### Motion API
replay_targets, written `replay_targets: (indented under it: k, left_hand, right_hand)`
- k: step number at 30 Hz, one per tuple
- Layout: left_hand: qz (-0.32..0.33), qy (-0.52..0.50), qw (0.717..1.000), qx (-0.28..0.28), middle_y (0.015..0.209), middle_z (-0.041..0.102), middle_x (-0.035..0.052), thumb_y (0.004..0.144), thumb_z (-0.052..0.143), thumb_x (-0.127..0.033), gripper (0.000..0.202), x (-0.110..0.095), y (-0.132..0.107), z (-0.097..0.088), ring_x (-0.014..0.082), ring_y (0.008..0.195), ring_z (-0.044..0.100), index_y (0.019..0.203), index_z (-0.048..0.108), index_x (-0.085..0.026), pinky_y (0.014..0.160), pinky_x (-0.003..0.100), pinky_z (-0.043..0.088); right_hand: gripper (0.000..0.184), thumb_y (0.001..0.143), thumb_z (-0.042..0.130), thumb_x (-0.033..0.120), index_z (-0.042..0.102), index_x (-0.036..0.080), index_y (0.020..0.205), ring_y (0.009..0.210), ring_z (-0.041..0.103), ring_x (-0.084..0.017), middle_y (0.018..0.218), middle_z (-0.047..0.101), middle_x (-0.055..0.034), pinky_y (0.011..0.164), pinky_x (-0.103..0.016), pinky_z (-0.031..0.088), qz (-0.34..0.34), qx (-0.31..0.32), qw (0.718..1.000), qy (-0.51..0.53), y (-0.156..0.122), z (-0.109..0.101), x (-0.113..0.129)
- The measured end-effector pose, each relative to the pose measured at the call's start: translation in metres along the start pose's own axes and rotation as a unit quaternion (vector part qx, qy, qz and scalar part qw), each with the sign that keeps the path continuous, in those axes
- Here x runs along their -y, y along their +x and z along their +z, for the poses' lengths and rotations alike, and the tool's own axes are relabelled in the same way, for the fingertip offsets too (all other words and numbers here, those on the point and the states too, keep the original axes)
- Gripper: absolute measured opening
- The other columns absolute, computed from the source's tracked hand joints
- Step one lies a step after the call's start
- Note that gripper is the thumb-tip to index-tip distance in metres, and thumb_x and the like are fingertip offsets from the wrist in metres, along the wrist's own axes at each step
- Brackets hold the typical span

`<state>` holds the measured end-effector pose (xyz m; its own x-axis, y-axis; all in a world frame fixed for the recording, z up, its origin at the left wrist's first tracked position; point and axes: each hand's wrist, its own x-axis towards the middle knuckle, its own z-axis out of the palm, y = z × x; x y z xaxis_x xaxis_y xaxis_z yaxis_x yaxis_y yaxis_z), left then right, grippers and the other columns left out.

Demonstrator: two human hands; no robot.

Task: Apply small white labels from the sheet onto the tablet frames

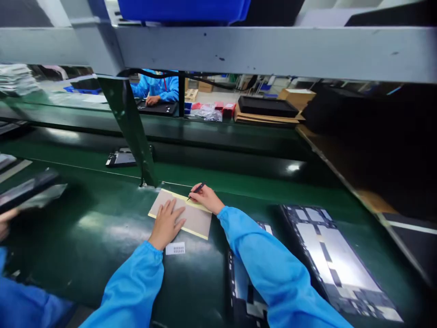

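Note:
A greyish-beige sheet with yellow strips along its long edges [200, 222] lies on the green bench. My left hand [167, 223] rests flat on the sheet's left part, fingers spread. My right hand [206, 198] is closed on a slim black pointed tool [198, 187], its tip at the sheet's upper yellow strip; I cannot tell whether it is a pen or tweezers. Just below the sheet, by my left wrist, lies a small white label card with rows of dark marks [175, 248].
Flat black-and-silver device panels [327, 250] lie at right, one [241, 278] partly under my right sleeve. A green post [128, 127] stands behind the sheet. Another panel [123, 157] lies beyond. A co-worker's hand [7, 218] holds a blurred dark panel at left; another person [159, 89] works opposite.

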<state>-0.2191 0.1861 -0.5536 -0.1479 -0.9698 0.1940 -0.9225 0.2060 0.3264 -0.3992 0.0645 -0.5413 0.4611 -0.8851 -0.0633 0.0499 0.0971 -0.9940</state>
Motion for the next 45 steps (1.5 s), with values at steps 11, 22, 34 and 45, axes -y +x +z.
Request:
replay_targets:
  k: [11,22,34,45]
  left_hand:
    - [-0.004,-0.008,1.0,0.002,0.155,0.044,0.0125,0.091,0.064,-0.032,0.04,0.0,-0.006,0.009,0.0366,0.143,0.041,0.132,0.063,-0.029,0.113,0.063,0.034]
    - [-0.004,-0.011,1.0,0.001,0.155,0.045,0.0126,0.092,0.063,-0.034,0.039,0.003,-0.006,0.012,0.0365,0.143,0.041,0.13,0.065,-0.029,0.113,0.063,0.034]
    - [0.149,-0.135,0.977,-0.066,0.15,0.052,0.0087,0.096,0.058,-0.041,0.035,-0.082,-0.04,-0.015,0.0297,0.143,0.044,0.128,0.061,-0.027,0.119,0.057,0.032]
    - [0.258,-0.14,0.955,0.046,0.16,0.034,0.0199,0.083,0.076,-0.041,0.084,-0.174,-0.097,0.039,0.0365,0.15,0.028,0.151,0.034,-0.017,0.119,0.058,0.031]
  right_hand:
    - [0.047,0.062,0.089,0.048,0.059,0.02,0.085,0.068,0.071,-0.016,0.073,0.068,0.0021,0.071,-0.032,0.062,0.032,0.027,0.999,0.006,0.012,-0.009,-0.021]
    - [0.049,0.061,0.087,0.057,0.061,0.019,0.078,0.065,0.066,-0.016,0.07,0.064,0.0011,0.068,-0.033,0.059,-0.022,0.013,0.999,-0.022,0.007,0.005,-0.006]
    - [0.019,0.089,0.073,0.039,0.074,0.021,0.093,0.086,0.072,-0.023,0.089,0.076,-0.0084,0.078,-0.037,0.059,-0.105,-0.065,0.971,-0.205,-0.258,-0.086,0.065]
    - [0.01,0.089,0.075,0.027,0.073,0.021,0.097,0.089,0.074,-0.02,0.094,0.078,-0.0072,0.085,-0.033,0.058,-0.082,-0.05,0.987,-0.125,-0.338,-0.082,-0.004]
